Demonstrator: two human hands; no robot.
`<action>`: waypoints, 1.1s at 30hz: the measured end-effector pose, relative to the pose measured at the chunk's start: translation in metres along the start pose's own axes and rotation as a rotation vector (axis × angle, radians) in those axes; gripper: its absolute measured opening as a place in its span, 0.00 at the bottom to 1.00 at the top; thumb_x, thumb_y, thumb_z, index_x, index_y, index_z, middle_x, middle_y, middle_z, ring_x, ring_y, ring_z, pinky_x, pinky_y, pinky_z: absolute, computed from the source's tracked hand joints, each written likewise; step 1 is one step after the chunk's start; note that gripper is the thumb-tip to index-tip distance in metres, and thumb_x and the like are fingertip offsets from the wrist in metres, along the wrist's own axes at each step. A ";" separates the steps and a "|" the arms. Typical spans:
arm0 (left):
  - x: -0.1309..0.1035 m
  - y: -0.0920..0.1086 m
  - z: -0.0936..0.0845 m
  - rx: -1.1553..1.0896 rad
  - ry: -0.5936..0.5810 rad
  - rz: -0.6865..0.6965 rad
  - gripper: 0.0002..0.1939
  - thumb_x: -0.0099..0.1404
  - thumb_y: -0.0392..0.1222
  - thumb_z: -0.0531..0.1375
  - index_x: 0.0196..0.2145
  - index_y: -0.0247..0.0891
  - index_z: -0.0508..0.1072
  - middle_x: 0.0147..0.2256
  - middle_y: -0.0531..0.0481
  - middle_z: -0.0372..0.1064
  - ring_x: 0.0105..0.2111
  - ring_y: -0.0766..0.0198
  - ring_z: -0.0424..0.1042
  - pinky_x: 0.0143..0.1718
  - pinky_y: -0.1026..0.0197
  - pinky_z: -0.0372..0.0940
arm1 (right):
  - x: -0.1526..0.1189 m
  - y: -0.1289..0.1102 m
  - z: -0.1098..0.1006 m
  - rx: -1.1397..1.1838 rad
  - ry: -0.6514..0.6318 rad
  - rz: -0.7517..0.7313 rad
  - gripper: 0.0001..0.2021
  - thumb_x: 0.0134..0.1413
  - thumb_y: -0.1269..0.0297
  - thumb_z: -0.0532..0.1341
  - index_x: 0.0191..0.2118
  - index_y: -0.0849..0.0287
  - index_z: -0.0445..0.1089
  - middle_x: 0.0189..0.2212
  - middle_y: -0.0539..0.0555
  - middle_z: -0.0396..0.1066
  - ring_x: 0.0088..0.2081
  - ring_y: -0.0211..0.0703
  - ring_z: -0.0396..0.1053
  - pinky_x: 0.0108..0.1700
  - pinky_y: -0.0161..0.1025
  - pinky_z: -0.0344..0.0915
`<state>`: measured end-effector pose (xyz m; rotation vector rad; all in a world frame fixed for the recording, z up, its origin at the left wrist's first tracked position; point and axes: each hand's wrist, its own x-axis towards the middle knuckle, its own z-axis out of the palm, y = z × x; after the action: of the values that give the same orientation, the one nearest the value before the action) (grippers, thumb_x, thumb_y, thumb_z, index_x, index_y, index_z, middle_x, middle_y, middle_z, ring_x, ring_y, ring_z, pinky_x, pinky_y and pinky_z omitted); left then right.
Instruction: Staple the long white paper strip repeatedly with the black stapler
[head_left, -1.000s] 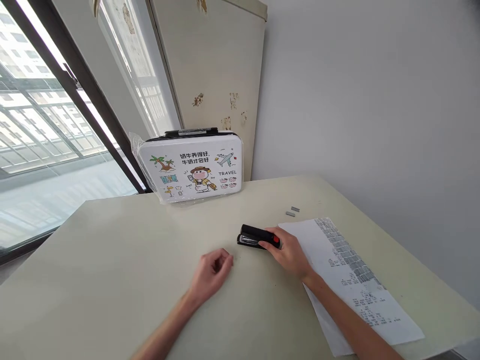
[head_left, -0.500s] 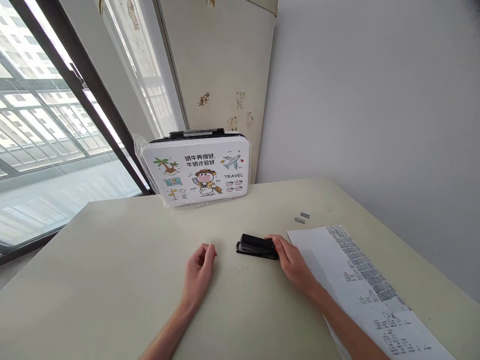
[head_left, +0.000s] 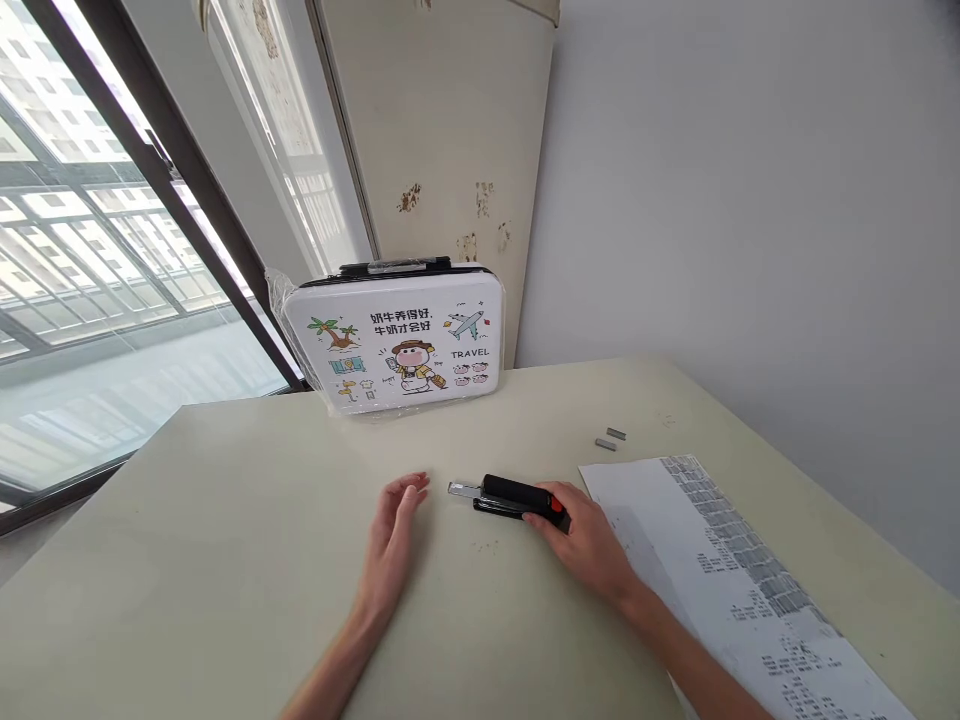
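A black stapler (head_left: 517, 494) with a red button at its rear lies across the table, held by my right hand (head_left: 583, 535) at the back end. From its front a metal staple tray (head_left: 464, 490) sticks out to the left. Just left of that tray, my left hand (head_left: 396, 515) rests on the table with fingers parted and nothing in them. Two short strips of staples (head_left: 606, 444) lie beyond the stapler to the right.
Printed sheets of paper (head_left: 652, 510) lie to the right, partly under my right forearm. A white cartoon suitcase (head_left: 360, 340) in plastic wrap stands at the table's back edge. A wall (head_left: 735, 200) borders the right side, and a window (head_left: 90, 260) the left.
The metal tray has slid out of the stapler's front. My left fingers have opened from a loose fist. My right hand has shifted its grip at the rear, uncovering the red button.
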<state>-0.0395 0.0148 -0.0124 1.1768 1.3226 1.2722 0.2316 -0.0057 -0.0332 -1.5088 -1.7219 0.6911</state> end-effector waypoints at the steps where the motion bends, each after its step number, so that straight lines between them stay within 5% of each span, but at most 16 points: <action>1: -0.001 -0.001 0.002 -0.087 -0.021 -0.040 0.22 0.73 0.61 0.58 0.54 0.43 0.73 0.60 0.42 0.71 0.62 0.49 0.69 0.66 0.47 0.59 | -0.001 -0.003 0.000 0.005 0.021 -0.011 0.14 0.68 0.50 0.61 0.52 0.51 0.73 0.45 0.57 0.77 0.44 0.53 0.75 0.45 0.49 0.75; 5: -0.006 -0.003 0.008 -0.518 -0.103 -0.317 0.22 0.75 0.58 0.58 0.53 0.36 0.73 0.56 0.36 0.75 0.58 0.48 0.74 0.66 0.46 0.62 | -0.008 -0.014 -0.003 0.027 0.144 -0.279 0.12 0.70 0.60 0.61 0.56 0.49 0.71 0.50 0.58 0.77 0.51 0.53 0.76 0.50 0.51 0.77; 8: -0.008 -0.004 0.007 -0.787 -0.270 -0.540 0.22 0.77 0.55 0.56 0.51 0.30 0.75 0.53 0.32 0.77 0.56 0.45 0.76 0.63 0.45 0.65 | -0.015 -0.023 -0.007 -0.042 0.184 -0.587 0.22 0.69 0.73 0.59 0.63 0.45 0.68 0.55 0.56 0.77 0.58 0.52 0.73 0.56 0.53 0.74; 11: -0.008 -0.004 0.003 -0.927 -0.394 -0.602 0.23 0.78 0.52 0.55 0.53 0.29 0.77 0.57 0.32 0.74 0.59 0.44 0.73 0.63 0.45 0.66 | -0.022 -0.034 -0.008 -0.160 0.177 -0.748 0.25 0.69 0.74 0.57 0.65 0.42 0.67 0.54 0.54 0.79 0.57 0.50 0.75 0.54 0.50 0.75; 15: -0.006 -0.007 -0.001 -0.972 -0.408 -0.581 0.22 0.79 0.49 0.52 0.51 0.31 0.79 0.58 0.35 0.74 0.62 0.45 0.70 0.65 0.45 0.63 | -0.027 -0.045 -0.007 -0.265 0.179 -0.844 0.23 0.71 0.72 0.56 0.65 0.41 0.69 0.52 0.52 0.81 0.55 0.46 0.77 0.51 0.46 0.75; 20: -0.005 -0.007 0.000 -0.961 -0.356 -0.613 0.21 0.79 0.45 0.51 0.49 0.30 0.81 0.55 0.36 0.77 0.61 0.48 0.72 0.64 0.48 0.64 | -0.027 -0.045 -0.010 -0.277 0.198 -0.853 0.23 0.71 0.71 0.58 0.65 0.40 0.69 0.52 0.51 0.81 0.54 0.47 0.77 0.51 0.46 0.75; 25: -0.003 0.000 0.000 -0.824 -0.101 -0.596 0.12 0.73 0.38 0.59 0.40 0.30 0.82 0.46 0.38 0.80 0.51 0.52 0.78 0.58 0.54 0.70 | -0.026 -0.039 -0.012 -0.145 0.273 -0.720 0.30 0.66 0.79 0.58 0.65 0.38 0.69 0.54 0.53 0.79 0.56 0.52 0.75 0.51 0.52 0.76; 29: -0.004 0.005 -0.002 -0.565 -0.070 -0.387 0.09 0.68 0.43 0.65 0.40 0.35 0.81 0.37 0.47 0.76 0.37 0.62 0.75 0.42 0.62 0.71 | -0.025 -0.030 -0.006 0.029 0.326 -0.544 0.29 0.65 0.79 0.59 0.61 0.36 0.71 0.53 0.54 0.77 0.56 0.54 0.73 0.50 0.56 0.77; 33: -0.013 0.010 -0.001 -0.126 -0.165 -0.120 0.22 0.71 0.51 0.63 0.59 0.42 0.74 0.28 0.56 0.65 0.28 0.66 0.63 0.34 0.65 0.63 | -0.022 -0.024 -0.002 0.151 0.319 -0.430 0.22 0.66 0.74 0.61 0.58 0.40 0.74 0.53 0.56 0.76 0.56 0.55 0.73 0.50 0.57 0.77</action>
<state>-0.0385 0.0016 -0.0021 1.0743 1.1581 1.1300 0.2196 -0.0317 -0.0167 -1.0314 -1.6297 0.3262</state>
